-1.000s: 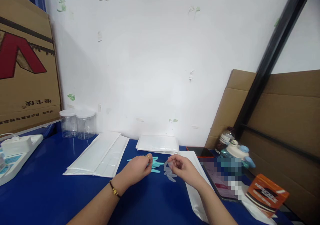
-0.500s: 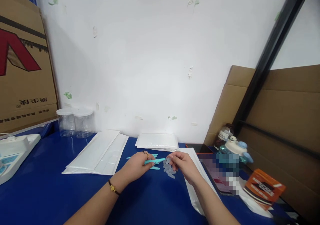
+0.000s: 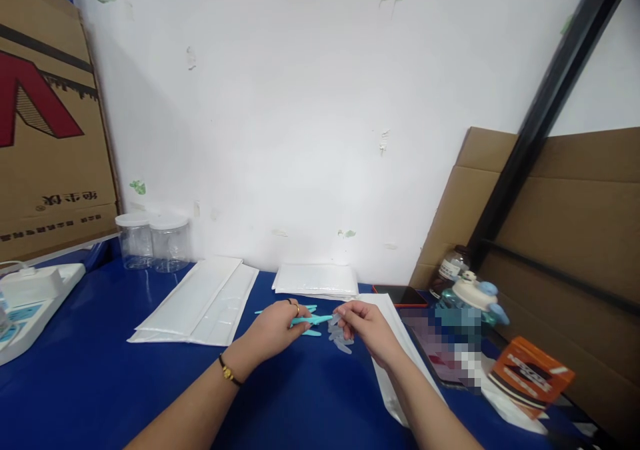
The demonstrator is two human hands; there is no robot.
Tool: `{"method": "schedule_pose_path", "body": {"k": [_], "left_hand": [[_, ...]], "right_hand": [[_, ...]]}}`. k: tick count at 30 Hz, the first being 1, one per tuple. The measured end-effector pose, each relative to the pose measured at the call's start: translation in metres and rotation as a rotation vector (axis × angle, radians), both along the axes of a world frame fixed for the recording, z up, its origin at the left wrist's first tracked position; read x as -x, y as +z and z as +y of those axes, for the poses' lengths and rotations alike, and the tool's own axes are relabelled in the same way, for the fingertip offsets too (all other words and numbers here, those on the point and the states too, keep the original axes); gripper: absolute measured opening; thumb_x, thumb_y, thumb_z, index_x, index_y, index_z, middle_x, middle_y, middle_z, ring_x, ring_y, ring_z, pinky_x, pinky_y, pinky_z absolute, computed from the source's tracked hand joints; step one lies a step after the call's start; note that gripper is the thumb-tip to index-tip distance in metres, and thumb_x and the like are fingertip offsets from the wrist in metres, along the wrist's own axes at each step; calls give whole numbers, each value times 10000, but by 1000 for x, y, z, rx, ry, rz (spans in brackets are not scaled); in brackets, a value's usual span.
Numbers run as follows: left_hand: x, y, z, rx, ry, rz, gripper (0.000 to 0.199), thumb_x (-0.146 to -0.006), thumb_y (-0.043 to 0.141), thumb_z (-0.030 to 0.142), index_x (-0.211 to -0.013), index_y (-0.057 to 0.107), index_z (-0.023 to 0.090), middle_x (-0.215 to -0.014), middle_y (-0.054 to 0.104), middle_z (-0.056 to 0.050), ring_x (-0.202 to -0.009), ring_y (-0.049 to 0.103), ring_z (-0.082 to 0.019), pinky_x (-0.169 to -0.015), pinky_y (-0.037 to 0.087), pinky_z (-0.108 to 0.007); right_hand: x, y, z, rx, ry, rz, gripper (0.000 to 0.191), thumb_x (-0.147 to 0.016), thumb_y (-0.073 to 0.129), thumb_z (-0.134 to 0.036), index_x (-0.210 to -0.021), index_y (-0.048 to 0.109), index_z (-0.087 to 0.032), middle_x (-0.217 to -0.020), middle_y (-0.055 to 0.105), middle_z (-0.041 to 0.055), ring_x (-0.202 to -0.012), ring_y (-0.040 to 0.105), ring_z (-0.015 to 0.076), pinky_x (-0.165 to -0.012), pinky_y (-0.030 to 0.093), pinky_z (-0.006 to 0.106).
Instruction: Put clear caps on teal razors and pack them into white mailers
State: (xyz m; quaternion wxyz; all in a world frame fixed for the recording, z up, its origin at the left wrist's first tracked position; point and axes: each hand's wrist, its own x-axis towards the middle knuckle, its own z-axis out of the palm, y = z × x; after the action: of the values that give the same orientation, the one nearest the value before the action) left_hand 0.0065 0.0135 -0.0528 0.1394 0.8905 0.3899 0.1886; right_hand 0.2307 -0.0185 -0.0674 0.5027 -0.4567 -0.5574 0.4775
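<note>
My left hand (image 3: 276, 330) is closed on a slim turquoise plastic stick (image 3: 320, 319), shaped like an eyebrow razor, whose tip points right. More turquoise sticks (image 3: 313, 333) lie on the table around and under that hand. Just across from it, my right hand (image 3: 369, 329) pinches a small translucent sleeve-like piece (image 3: 336, 319) between thumb and forefinger. That piece meets the tip of the held stick; whether it sits over the tip I cannot tell. Several similar translucent pieces (image 3: 343, 346) lie in a small heap below the right fingertips.
White padded envelopes lie at left (image 3: 195, 310), at the back (image 3: 316, 281) and under my right forearm (image 3: 393, 370). Lidded clear jars (image 3: 170, 247) and a power strip (image 3: 45, 307) are left. A phone (image 3: 400, 295), a tablet (image 3: 430, 350), bottle (image 3: 470, 300) and orange box (image 3: 533, 377) stand right.
The view has shifted slightly. Both hands keep nearly the same place and grip, with the turquoise stick's tip and the translucent piece still together.
</note>
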Motion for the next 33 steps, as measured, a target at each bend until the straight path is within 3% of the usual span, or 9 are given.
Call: {"method": "schedule_pose_path", "body": {"k": [11,17,22,27,31,33], "left_hand": [[-2,1,-2,29,-71,-43,255,-856,467,348,-976,658,228,-860,618,-22,-823,555,-160,-727,397,-234],[-4,3,-7,67,-125,-22,281,-863,452,352,-1014,662,245,-846,622,-29,-818,556,-174,-722,395,-242],[-4,3,-10,109,-145,-51,268,-867,438,357,-964,660,242,-833,619,-17,-792,553,-170,-699,382,-239],[-3,-1,-18,223,-152,15,189,-804,515,349,-926,617,247,-834,617,16,-740,540,-162,-618,361,-231],[-2,-2,-27,317,-184,162,211,-696,627,292,-906,622,286,-824,595,35,-698,539,-150,-527,324,-219],[-3,-2,-30,325,-176,177,241,-677,643,274,-917,622,296,-839,590,38,-693,540,-144,-511,317,-216]], "right_hand": [[9,1,-4,76,116,41,381,-675,688,-471,-829,662,-124,-681,655,50,-559,620,148,-517,439,246],[8,-3,-3,55,105,-76,345,-681,680,-467,-688,657,-123,-536,577,-6,-391,415,53,-409,284,202],[8,2,-6,61,118,-148,336,-702,655,-469,-670,648,-134,-537,563,-10,-408,394,60,-421,279,211],[-6,13,-9,-98,-2,-484,266,-763,587,-403,-832,684,-166,-727,639,34,-592,510,120,-523,355,227],[-18,12,-10,-164,-58,-912,69,-665,638,-246,-636,662,-188,-652,626,18,-583,521,131,-528,341,229],[-18,7,-10,-154,-36,-1023,22,-619,658,-218,-623,652,-197,-644,628,9,-576,525,130,-520,326,224]]}}
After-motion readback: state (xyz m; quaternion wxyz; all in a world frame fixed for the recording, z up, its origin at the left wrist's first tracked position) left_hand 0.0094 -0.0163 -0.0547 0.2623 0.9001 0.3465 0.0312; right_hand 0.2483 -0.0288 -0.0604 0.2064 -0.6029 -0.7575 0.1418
